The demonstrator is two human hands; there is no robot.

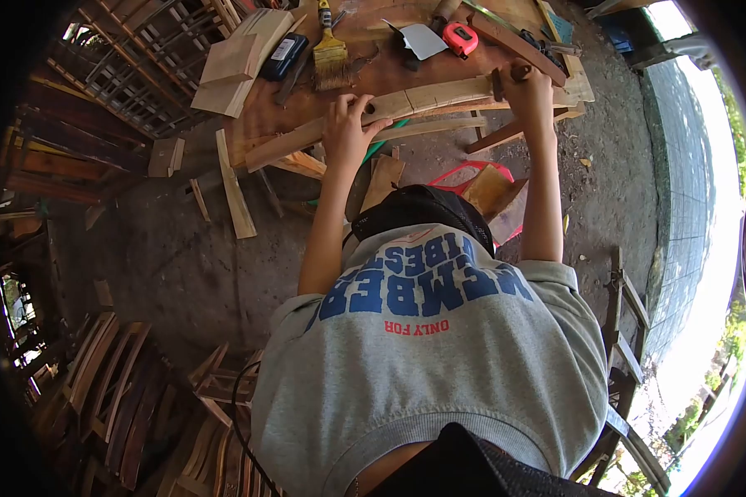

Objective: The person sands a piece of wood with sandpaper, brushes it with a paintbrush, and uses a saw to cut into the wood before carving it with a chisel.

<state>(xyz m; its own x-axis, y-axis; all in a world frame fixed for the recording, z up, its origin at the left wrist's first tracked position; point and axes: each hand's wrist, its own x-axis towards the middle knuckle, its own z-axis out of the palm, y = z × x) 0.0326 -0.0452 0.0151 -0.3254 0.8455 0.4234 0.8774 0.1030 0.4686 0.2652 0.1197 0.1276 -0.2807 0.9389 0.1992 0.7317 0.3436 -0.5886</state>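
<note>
A long, slightly curved wooden piece [406, 99] lies along the near edge of the workbench, with pencil-like lines across its middle. My left hand [348, 128] grips it left of centre, fingers curled over the top and thumb on the near side. At its right end, my right hand [529, 93] is closed around a small dark brown tool [497, 84], whose kind I cannot make out. That tool touches or nearly touches the wood's end. Beyond the piece lie a paintbrush [330, 58] with a yellow ferrule and a red tape measure [460, 39].
The brown workbench [261, 124] also carries pale boards [240, 62], a dark blue case [283, 56] and a white sheet [423, 40]. Below it is a pink-rimmed container [452, 176] with wood pieces. Curved slats [124, 398] stand at lower left; a metal frame [626, 323] stands right.
</note>
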